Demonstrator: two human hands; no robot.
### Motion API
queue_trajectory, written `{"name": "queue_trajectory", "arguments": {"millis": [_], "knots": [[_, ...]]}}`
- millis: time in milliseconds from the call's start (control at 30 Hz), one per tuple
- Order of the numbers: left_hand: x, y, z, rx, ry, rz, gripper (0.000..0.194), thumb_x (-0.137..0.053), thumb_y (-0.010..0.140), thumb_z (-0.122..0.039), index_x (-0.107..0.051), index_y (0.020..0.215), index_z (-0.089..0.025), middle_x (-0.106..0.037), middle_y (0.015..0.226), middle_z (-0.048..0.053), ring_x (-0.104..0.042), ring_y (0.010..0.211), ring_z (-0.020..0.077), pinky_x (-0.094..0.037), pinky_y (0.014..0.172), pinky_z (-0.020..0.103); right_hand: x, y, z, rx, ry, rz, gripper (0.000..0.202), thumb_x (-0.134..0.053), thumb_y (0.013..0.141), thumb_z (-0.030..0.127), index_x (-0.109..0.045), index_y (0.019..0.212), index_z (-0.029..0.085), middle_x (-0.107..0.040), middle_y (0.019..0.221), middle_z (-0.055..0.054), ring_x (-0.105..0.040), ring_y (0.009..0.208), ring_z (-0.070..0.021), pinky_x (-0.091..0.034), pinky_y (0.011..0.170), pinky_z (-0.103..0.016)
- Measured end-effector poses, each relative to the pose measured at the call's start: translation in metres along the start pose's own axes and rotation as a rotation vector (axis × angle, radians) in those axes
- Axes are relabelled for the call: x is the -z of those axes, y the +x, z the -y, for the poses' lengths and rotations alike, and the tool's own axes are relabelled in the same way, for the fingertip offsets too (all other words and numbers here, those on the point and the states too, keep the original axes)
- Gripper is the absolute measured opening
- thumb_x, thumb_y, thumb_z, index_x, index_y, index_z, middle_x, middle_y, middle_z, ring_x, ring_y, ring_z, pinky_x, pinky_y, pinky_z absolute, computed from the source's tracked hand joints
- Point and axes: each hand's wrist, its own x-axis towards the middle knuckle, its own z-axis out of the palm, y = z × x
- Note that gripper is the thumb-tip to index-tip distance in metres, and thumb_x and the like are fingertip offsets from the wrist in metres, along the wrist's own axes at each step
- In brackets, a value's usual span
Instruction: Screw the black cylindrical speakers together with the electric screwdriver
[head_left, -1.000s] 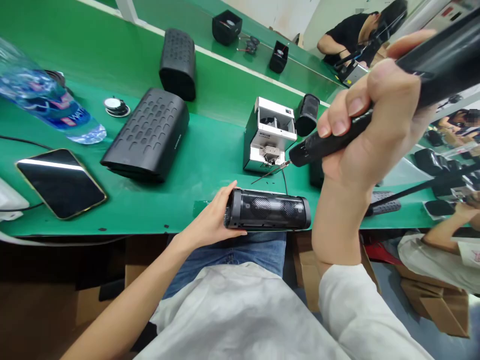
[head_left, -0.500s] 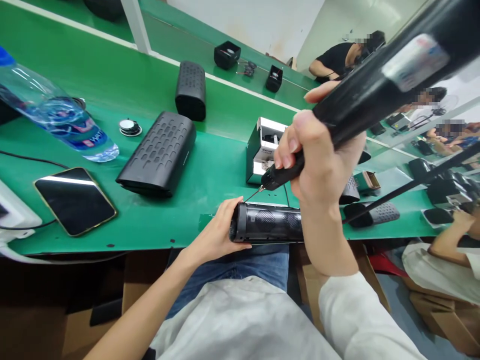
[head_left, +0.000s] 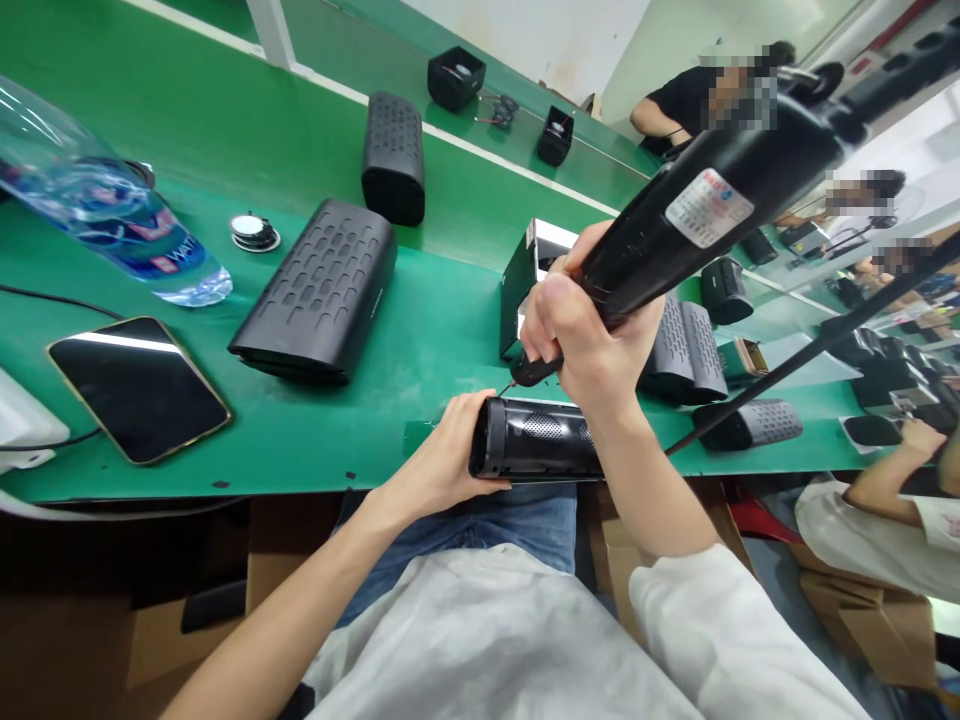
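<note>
My left hand (head_left: 442,455) grips the left end of a black speaker housing (head_left: 536,440) lying near the table's front edge, thumb below and fingers over its top. The right part of that housing is hidden behind my right forearm. My right hand (head_left: 589,315) is wrapped round a black electric screwdriver (head_left: 690,200) with a white label, held at a slant. Its thin bit points down at the housing's upper left edge, close to my left fingertips; whether it touches a screw is too small to tell. Behind my right hand stands an open-fronted box (head_left: 517,300).
On the green table (head_left: 435,310) are a finished-looking black speaker (head_left: 319,290), another speaker (head_left: 394,155), a phone (head_left: 139,390), a water bottle (head_left: 120,210) and a small round part (head_left: 253,232). More speakers (head_left: 682,350) stand at right. A dark bar (head_left: 810,350) slants across. Other people sit beyond.
My right hand has brought the electric screwdriver down and to the left, its bit now nearer the housing's edge. My left hand keeps its hold on the housing.
</note>
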Motion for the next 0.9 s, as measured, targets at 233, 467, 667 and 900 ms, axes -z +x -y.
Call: {"name": "queue_trajectory", "arguments": {"millis": [233, 467, 667, 900], "knots": [[0.001, 0.001, -0.003, 0.024, -0.024, -0.014, 0.117, -0.105, 0.075, -0.024, -0.036, 0.169, -0.031, -0.054, 0.161, 0.017, -0.056, 0.153, 0.0446, -0.052, 0.128, 0.069, 0.004, -0.001, 0.003, -0.089, 0.002, 0.031, 0.043, -0.098, 0.092, 0.052, -0.065, 0.109, 0.032, -0.053, 0.062, 0.012, -0.045, 0.04, -0.0115, -0.044, 0.04, -0.029], [0.0, 0.0, 0.0, 0.01, -0.043, -0.019, 0.114, -0.105, 0.076, -0.026, -0.038, 0.169, -0.029, -0.055, 0.162, 0.02, -0.056, 0.154, 0.0468, -0.051, 0.127, 0.072, 0.008, -0.004, -0.003, -0.011, 0.11, 0.038, 0.034, -0.097, 0.097, 0.038, -0.065, 0.103, 0.03, -0.054, 0.066, 0.011, -0.045, 0.039, -0.0091, -0.041, 0.035, -0.024], [0.001, 0.0, 0.0, 0.02, -0.012, -0.007, 0.114, -0.105, 0.077, -0.025, -0.037, 0.168, -0.029, -0.055, 0.16, 0.019, -0.057, 0.153, 0.0451, -0.052, 0.128, 0.07, 0.006, -0.003, -0.013, -0.017, 0.1, 0.026, 0.04, -0.098, 0.096, 0.044, -0.06, 0.099, 0.029, -0.051, 0.065, 0.011, -0.045, 0.039, -0.0096, -0.041, 0.035, -0.026], [-0.001, -0.002, 0.004, 0.015, 0.083, -0.014, 0.116, -0.102, 0.079, -0.029, -0.031, 0.17, -0.031, -0.051, 0.165, 0.018, -0.054, 0.158, 0.0448, -0.05, 0.131, 0.068, 0.015, 0.007, 0.015, 0.03, -0.013, 0.004, 0.04, -0.09, 0.098, 0.048, -0.063, 0.121, 0.032, -0.054, 0.065, 0.012, -0.051, 0.042, -0.013, -0.052, 0.043, -0.029]]}}
